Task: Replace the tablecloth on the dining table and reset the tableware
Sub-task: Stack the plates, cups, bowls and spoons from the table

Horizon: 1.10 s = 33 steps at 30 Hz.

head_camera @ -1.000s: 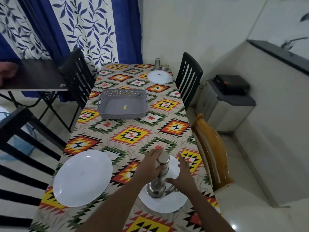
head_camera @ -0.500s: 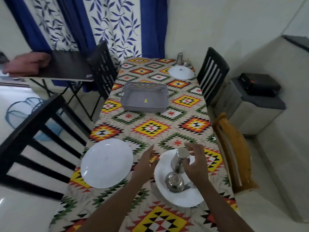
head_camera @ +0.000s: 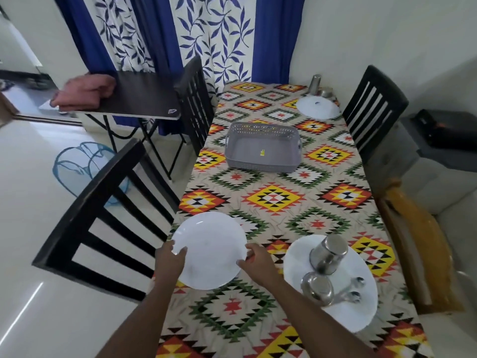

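Two hands grip one white plate [head_camera: 210, 250] by opposite rim edges: the left hand [head_camera: 169, 262] curls its fingers over the left rim, the right hand [head_camera: 259, 262] pinches the right rim. This plate sits at the bench's left edge on the patterned tablecloth [head_camera: 273, 200]. Just right of the right hand lies a second plate [head_camera: 358, 310] carrying a steel tumbler [head_camera: 327, 253], a small steel bowl [head_camera: 317, 288] and spoons [head_camera: 351, 289]. Beyond the hands stands a grey basket [head_camera: 263, 147], and farther off a third plate [head_camera: 317, 108].
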Motion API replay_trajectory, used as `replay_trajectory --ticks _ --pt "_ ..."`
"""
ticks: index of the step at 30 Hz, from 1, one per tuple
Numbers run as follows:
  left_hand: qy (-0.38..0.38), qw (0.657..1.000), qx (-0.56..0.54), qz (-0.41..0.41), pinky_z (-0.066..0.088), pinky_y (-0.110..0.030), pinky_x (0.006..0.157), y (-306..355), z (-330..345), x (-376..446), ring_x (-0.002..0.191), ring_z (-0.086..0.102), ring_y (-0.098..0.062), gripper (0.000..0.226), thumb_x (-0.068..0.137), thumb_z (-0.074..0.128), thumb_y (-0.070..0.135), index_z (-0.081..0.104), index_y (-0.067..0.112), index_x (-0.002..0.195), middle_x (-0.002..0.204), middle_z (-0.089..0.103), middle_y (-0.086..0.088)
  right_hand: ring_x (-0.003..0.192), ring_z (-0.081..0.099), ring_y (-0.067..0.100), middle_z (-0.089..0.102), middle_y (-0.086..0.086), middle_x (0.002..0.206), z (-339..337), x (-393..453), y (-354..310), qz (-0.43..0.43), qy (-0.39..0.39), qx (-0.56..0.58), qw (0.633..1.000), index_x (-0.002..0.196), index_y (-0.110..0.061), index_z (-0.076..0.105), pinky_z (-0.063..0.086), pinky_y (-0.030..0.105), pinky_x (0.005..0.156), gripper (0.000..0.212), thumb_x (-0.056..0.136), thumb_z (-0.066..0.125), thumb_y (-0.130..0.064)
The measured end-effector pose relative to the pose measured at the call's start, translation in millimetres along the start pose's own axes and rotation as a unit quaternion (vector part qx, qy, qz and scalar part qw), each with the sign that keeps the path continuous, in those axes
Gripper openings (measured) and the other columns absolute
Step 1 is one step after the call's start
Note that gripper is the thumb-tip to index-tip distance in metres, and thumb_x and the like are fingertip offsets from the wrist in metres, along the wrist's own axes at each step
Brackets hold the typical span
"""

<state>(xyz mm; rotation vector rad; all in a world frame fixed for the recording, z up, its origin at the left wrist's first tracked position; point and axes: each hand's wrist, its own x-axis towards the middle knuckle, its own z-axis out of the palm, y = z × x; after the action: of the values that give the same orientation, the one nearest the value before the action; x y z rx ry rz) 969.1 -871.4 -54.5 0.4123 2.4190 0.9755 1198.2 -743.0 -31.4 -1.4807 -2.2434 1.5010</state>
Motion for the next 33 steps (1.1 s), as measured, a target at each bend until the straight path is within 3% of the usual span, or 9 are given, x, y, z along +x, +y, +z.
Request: replay_trajectory --ticks 6,11,15,18,21,24,27,30,33 --pt "-0.082 0.994 0.039 -0.053 0.053 -0.039 0.086 -7 -17 55 0.104 0.064 -0.031 0.048 0.085 0.075 0.030 0.062 0.007 0.126 0.125 0.063 -0.012 0.125 0.053 0.028 0.055 0.007 0.132 15 41 -13 0.155 0.073 0.173 0.970 0.137 -0.009 0.051 0.048 0.043 0.098 0.058 0.088 0.074 -0.030" --pt "-0.133 0.989 0.019 -0.059 0.058 -0.052 0.085 -17 -24 81 0.086 0.069 -0.032 0.028 0.070 0.086 0.027 0.069 0.010 0.084 0.096 0.071 -0.012 0.125 0.052 0.031 0.050 0.009 0.142 22 59 -18 0.206 0.101 0.199 0.953 0.143 -0.013 0.042 0.048 0.042 0.093 0.083 0.076 0.087 -0.032" --pt "-0.159 0.979 -0.069 -0.107 0.058 -0.057 0.081 -19 -32 85 0.086 0.070 -0.038 0.047 0.054 0.092 0.022 0.067 -0.002 0.086 0.094 0.072 -0.022 0.128 0.051 0.032 0.049 0.010 0.143 19 67 -22 0.219 0.084 0.156 0.959 0.146 -0.010 0.037 0.046 0.040 0.087 0.094 0.072 0.090 -0.036" --pt "-0.189 0.971 -0.096 -0.112 0.060 -0.052 0.074 -11 -37 82 0.077 0.070 -0.040 0.061 0.039 0.094 0.034 0.065 -0.004 0.077 0.088 0.070 -0.029 0.120 0.055 0.029 0.054 0.007 0.125 25 68 -23 0.214 0.069 0.111 0.968 0.133 -0.009 0.046 0.047 0.036 0.080 0.086 0.068 0.090 -0.044" --pt "-0.222 0.961 -0.125 -0.111 0.058 -0.049 0.081 7 -48 70 0.090 0.068 -0.036 0.040 0.065 0.093 0.021 0.073 0.001 0.093 0.104 0.072 -0.016 0.117 0.056 0.027 0.056 0.005 0.124 28 64 -24 0.209 0.068 0.092 0.971 0.132 -0.010 0.048 0.046 0.035 0.078 0.086 0.067 0.089 -0.048" --pt "-0.236 0.963 -0.125 -0.037 0.059 -0.044 0.075 36 -64 50 0.100 0.065 -0.026 0.041 0.075 0.086 0.025 0.065 0.018 0.110 0.114 0.066 -0.003 0.111 0.061 0.026 0.061 0.006 0.126 22 57 -28 0.198 0.077 0.133 0.968 0.132 -0.010 0.054 0.053 0.038 0.082 0.081 0.076 0.075 -0.065" --pt "-0.259 0.956 -0.132 0.036 0.058 -0.038 0.071 71 -80 25 0.094 0.068 -0.019 0.035 0.079 0.082 0.021 0.062 0.023 0.107 0.106 0.069 0.004 0.085 0.066 0.023 0.068 0.003 0.096 17 42 -39 0.195 0.078 0.164 0.964 0.102 -0.015 0.069 0.054 0.038 0.071 0.075 0.087 0.036 -0.082" --pt "-0.299 0.937 -0.135 0.120 0.060 -0.044 0.079 105 -83 -5 0.089 0.073 -0.020 0.035 0.076 0.084 0.019 0.063 0.014 0.104 0.101 0.075 0.002 0.082 0.065 0.029 0.068 0.010 0.091 5 35 -41 0.248 0.075 0.333 0.907 0.093 -0.015 0.066 0.054 0.036 0.066 0.064 0.098 0.034 -0.070" --pt "-0.302 0.910 -0.022 0.284 0.055 -0.026 0.072 122 -78 -55 0.078 0.068 -0.005 0.020 0.078 0.084 0.026 0.067 0.026 0.089 0.088 0.073 0.016 0.090 0.065 0.038 0.069 0.023 0.104 -16 17 -21 0.246 0.040 0.597 0.763 0.123 0.006 0.056 0.056 0.047 0.078 0.081 0.095 0.045 -0.069"
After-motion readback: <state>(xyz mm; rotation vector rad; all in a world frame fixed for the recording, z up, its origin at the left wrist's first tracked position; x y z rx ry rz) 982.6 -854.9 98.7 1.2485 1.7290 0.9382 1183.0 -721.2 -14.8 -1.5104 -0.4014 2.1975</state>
